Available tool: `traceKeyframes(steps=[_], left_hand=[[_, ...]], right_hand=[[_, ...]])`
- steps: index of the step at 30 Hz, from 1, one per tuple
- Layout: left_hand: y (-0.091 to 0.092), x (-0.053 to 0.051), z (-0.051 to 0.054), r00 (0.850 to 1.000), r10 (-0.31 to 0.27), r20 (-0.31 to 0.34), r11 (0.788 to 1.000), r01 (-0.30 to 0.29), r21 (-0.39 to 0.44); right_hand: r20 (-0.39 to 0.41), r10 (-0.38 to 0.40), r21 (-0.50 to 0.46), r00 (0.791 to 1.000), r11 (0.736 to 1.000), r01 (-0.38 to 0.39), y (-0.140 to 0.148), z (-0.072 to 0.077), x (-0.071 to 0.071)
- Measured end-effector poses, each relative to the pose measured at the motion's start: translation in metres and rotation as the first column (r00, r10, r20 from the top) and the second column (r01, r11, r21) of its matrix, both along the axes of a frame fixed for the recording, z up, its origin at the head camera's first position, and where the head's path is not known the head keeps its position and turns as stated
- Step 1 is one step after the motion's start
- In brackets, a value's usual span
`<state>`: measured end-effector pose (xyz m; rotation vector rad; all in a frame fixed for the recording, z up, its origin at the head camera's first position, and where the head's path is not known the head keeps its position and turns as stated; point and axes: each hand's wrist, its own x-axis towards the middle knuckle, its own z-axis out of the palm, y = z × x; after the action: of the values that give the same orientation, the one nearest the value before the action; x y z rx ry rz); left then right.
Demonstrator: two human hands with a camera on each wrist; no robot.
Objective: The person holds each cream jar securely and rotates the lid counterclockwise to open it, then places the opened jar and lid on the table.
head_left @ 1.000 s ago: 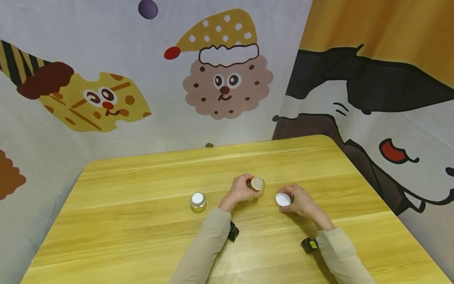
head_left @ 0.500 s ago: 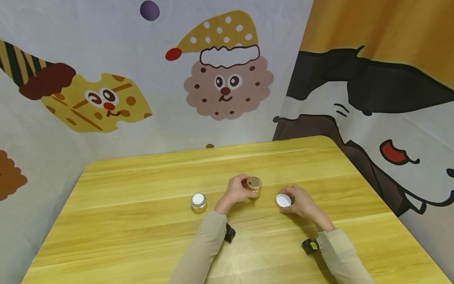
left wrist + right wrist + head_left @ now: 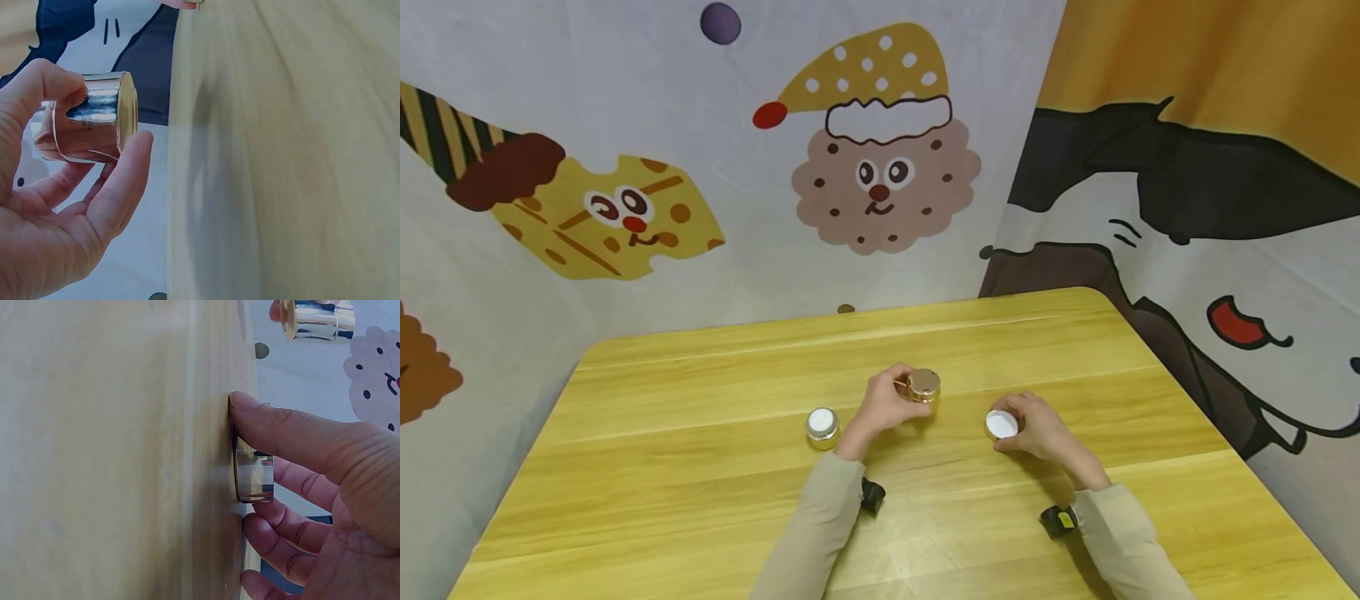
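My left hand grips a gold jar between thumb and fingers, its shiny top facing up. In the left wrist view that jar hangs clear of the wood, with a seam round its side. My right hand pinches a round gold lid by its edge. White inside up, the lid lies against the tabletop in the right wrist view. Left of my left hand stands a second gold jar, upright, with a white top and a silvery collar; neither hand touches it.
The wooden table runs back to a printed cloth with cartoon figures. Black wrist cameras are strapped below both hands. Wood surface lies between the two hands.
My left hand has moved left with the gold jar, away from the lid and nearer the white-topped jar. The right hand and lid have stayed in place.
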<state>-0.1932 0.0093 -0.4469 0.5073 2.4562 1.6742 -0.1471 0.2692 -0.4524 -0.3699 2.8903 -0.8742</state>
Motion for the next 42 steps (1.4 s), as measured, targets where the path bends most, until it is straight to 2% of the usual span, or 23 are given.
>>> traceKeyframes(steps=[12, 24, 27, 33, 42], left_hand=[[-0.018, 0.008, 0.013, 0.997, 0.072, 0.019, 0.997, -0.073, 0.038], [-0.036, 0.015, 0.017, 0.988, 0.152, -0.03, 0.984, -0.149, 0.098], [-0.041, 0.017, 0.018, 0.987, 0.156, -0.037, 0.981, -0.15, 0.126], [-0.048, 0.023, 0.022, 0.989, 0.147, 0.007, 0.971, -0.146, 0.19], [-0.058, 0.028, 0.022, 0.989, 0.148, 0.011, 0.969, -0.147, 0.198]], right_hand=[[0.007, -0.001, -0.004, 1.0, 1.0, 0.001, 0.0, 0.0, -0.001], [0.002, 0.01, -0.008, 1.0, 1.0, -0.01, 0.001, 0.001, -0.002], [0.002, 0.01, -0.011, 1.0, 1.0, -0.01, 0.001, 0.001, -0.002], [-0.003, 0.016, -0.009, 1.0, 1.0, -0.016, 0.001, 0.0, -0.001], [-0.05, 0.051, 0.017, 0.997, 0.999, -0.051, 0.0, 0.001, 0.001]])
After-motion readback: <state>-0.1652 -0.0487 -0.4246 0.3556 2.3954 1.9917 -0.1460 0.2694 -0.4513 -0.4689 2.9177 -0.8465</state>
